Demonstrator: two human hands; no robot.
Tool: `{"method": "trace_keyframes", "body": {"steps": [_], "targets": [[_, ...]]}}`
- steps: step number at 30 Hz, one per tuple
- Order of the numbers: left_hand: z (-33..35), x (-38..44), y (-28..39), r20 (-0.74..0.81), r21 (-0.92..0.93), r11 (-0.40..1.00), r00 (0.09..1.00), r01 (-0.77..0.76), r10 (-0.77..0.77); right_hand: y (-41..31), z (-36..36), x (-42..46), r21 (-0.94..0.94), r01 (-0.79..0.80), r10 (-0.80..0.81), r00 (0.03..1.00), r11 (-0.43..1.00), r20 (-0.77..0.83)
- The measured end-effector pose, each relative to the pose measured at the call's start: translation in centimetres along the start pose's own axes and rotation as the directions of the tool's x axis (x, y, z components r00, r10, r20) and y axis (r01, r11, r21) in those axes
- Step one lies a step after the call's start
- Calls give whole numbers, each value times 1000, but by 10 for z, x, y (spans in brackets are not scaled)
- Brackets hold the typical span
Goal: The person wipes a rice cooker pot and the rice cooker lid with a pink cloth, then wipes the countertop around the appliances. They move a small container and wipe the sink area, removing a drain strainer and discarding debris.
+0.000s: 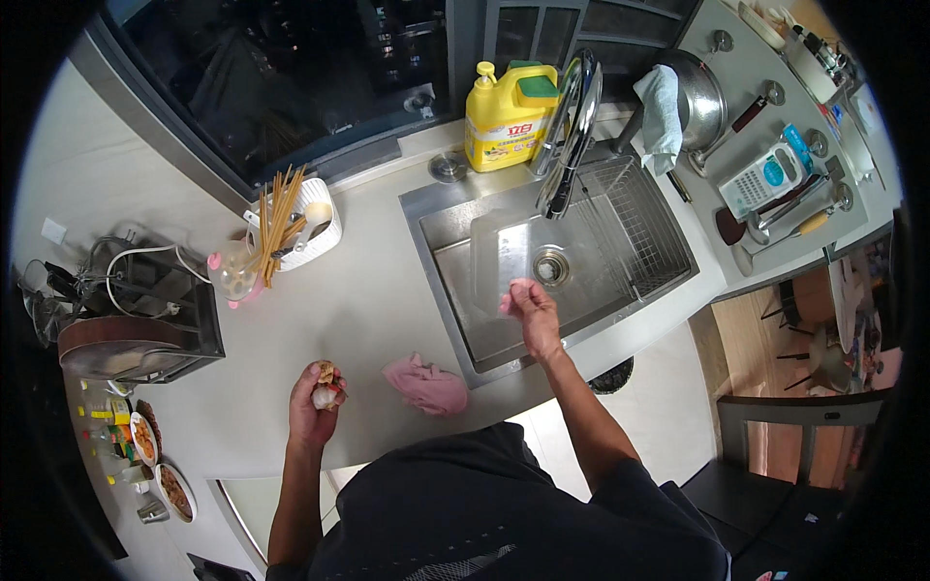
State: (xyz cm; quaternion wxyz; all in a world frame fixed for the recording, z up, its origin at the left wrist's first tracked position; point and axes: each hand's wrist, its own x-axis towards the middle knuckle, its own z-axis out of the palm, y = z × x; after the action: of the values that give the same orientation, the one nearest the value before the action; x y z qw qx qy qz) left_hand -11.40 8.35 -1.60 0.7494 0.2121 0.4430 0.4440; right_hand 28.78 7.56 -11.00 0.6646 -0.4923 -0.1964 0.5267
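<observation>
My left hand [306,414] is raised over the counter, to the left of the pink cloth. It grips what looks like a whitish garlic bulb [324,397], a tan-brown piece [326,372] like ginger, and a bit of something red; the fingers partly hide them. Over the sink [454,305], my right hand [541,327] pinches the near edge of a clear plastic tray or box [501,250]. The tray is see-through, so its exact shape is hard to tell. A crumpled pink cloth [427,385] lies on the counter between my hands.
Behind the sink stand a chrome faucet [570,138] and a yellow detergent jug [508,123]. A wire basket [639,218] sits in the sink's right side. Left are a white basket [312,225] with chopsticks [280,218], a pan rack [207,327] and plates of food [174,494].
</observation>
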Motion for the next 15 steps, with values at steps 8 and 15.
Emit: {"method": "trace_keyframes", "body": {"steps": [8,15], "targets": [[14,2,-5,26,49,998,999,25,-27,-2,-64,24,324,71,-83,996,943,23],[6,-1,-8,5,30,999,1000,28,-28,-36,-36,27,366,114,-27,972,924,-235]]}}
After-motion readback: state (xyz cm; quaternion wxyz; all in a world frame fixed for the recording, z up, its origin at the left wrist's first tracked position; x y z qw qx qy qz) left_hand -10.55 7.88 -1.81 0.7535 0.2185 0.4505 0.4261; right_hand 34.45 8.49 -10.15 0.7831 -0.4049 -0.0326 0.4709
